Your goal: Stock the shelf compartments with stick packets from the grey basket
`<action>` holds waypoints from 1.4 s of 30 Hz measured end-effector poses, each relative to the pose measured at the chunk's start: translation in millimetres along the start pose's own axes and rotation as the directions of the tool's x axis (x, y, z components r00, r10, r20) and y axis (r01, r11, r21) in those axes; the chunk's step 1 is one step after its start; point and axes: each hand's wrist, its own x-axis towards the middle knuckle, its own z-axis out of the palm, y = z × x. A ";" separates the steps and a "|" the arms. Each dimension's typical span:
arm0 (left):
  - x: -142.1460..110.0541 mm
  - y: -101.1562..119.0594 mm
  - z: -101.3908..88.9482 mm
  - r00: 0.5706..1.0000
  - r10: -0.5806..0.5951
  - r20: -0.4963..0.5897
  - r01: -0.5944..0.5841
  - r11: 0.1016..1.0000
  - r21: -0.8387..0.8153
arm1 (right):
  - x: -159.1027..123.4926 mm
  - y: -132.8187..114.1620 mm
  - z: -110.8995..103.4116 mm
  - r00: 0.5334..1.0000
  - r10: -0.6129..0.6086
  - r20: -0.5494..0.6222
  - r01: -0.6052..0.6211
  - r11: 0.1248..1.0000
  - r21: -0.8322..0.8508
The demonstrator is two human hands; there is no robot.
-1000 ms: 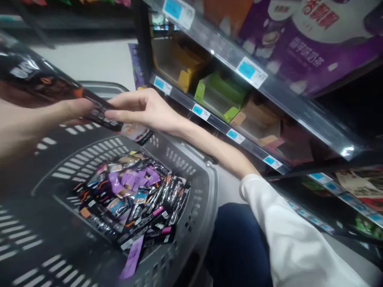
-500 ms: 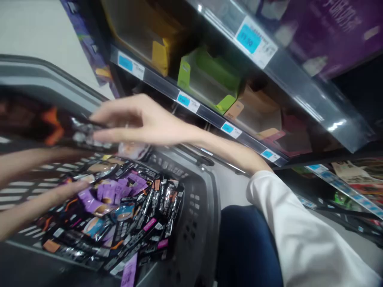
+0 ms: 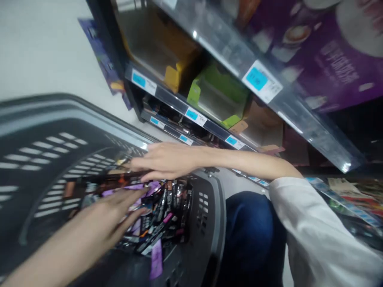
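A dark grey shopping basket (image 3: 221, 223) holds a pile of small black, purple and blue sachets (image 3: 163, 211). My right hand (image 3: 167, 161) reaches across the basket with its fingers closed on the end of a long dark packet with orange marks (image 3: 110, 178). The packet lies low over the pile, and motion smears its print. My left hand (image 3: 122, 209) is over the sachets, fingers stretched forward and slightly apart. It hides part of the pile, and I cannot tell whether its fingertips touch the packet. A purple sachet (image 3: 156, 259) lies nearer me in the basket.
Beside the basket stands a shelf with price tags on its edge (image 3: 196, 115). It bears a yellow box (image 3: 173, 77), a green box (image 3: 221, 93) and an orange-brown box (image 3: 260, 123). A purple package (image 3: 344, 67) is on the upper shelf. My knee (image 3: 251, 231) is right of the basket.
My right hand has lowered the dark packet from above the basket's left side onto the pile. My left hand has moved right, over the sachets. The view has shifted, showing more basket.
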 end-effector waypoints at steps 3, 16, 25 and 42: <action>22.3 37.1 -7.3 0.985 0.128 0.114 -0.135 0.990 0.051 | -5.5 4.9 -3.6 0.999 0.022 -0.024 -0.018 0.988 0.154; 25.0 148.9 27.7 0.736 0.485 0.473 -0.600 0.790 0.124 | -127.7 -91.2 36.8 0.589 0.785 -0.194 -0.461 0.523 0.717; 63.4 146.3 60.3 0.787 0.533 0.311 -0.564 0.826 0.010 | -149.7 -147.1 33.4 0.221 0.938 -0.265 -0.395 0.335 0.856; 78.4 154.6 -1.0 0.769 0.637 0.050 -0.637 0.757 0.148 | -136.7 -156.4 9.6 -0.097 0.981 -0.166 0.121 0.177 0.977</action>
